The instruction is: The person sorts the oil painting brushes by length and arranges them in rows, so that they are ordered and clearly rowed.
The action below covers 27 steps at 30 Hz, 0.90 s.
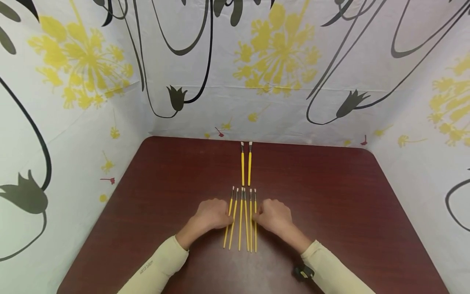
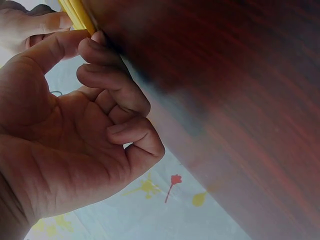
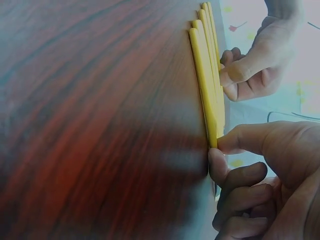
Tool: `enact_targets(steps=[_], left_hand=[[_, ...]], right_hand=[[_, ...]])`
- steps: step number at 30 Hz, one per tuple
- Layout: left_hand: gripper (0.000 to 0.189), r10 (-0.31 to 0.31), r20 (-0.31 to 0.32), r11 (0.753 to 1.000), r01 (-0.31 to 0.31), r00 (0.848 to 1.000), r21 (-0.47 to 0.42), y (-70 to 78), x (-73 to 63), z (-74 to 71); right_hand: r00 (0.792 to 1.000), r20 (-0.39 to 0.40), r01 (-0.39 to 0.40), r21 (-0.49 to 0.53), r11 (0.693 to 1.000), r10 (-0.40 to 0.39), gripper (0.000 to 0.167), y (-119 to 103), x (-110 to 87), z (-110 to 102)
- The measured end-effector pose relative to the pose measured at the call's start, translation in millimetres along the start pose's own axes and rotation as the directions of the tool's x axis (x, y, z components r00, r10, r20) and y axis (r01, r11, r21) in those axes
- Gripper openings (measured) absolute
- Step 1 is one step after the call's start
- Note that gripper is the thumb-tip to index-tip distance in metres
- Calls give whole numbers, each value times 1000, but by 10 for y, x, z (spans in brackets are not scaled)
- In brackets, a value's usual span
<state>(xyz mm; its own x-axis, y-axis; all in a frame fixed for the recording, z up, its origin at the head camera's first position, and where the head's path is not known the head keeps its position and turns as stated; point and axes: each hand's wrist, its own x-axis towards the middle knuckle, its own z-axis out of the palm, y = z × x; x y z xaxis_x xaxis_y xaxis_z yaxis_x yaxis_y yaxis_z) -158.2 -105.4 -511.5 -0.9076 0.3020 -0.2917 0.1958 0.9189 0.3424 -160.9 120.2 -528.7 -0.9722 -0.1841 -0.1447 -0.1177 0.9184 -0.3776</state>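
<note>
Several paintbrushes (image 1: pixel 240 222) with yellow handles and pale tips lie side by side on the table, tips pointing away. At the left end of this row, my left hand (image 1: pixel 214 213) pinches a brush handle (image 2: pixel 80 15) between thumb and forefinger, its other fingers curled. Which of the two leftmost brushes it holds is hard to tell. Across from it, my right hand (image 1: pixel 273 215) pinches the rightmost brush (image 3: pixel 202 75) near mid-handle with thumb and forefinger. The handles are close together on the right and fan slightly apart on the left.
Two more yellow paintbrushes (image 1: pixel 242 169) lie parallel beyond the row, near the far edge of the dark red-brown table (image 1: pixel 312 183). A patterned white cloth (image 1: pixel 205 118) surrounds the table at the back and sides. A small dark device (image 1: pixel 303 272) is by the right sleeve.
</note>
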Motion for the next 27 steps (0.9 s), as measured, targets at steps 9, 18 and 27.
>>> enact_targets(steps=[9,18,27], left_hand=[[51,4,21,1000,-4,1000,-17,-10,-4,8],[51,43,60,999,-43,997,-3,-8,-39,-50],[61,61,41,994,-57,997,-89,-56,-66,-92]], right_hand=[[1000,4,12,46,999,-12,55,11,-21,7],[999,31,42,23,999,-42,60,36,-30,2],[995,35,92,102,990,-96,58,75,-59,10]])
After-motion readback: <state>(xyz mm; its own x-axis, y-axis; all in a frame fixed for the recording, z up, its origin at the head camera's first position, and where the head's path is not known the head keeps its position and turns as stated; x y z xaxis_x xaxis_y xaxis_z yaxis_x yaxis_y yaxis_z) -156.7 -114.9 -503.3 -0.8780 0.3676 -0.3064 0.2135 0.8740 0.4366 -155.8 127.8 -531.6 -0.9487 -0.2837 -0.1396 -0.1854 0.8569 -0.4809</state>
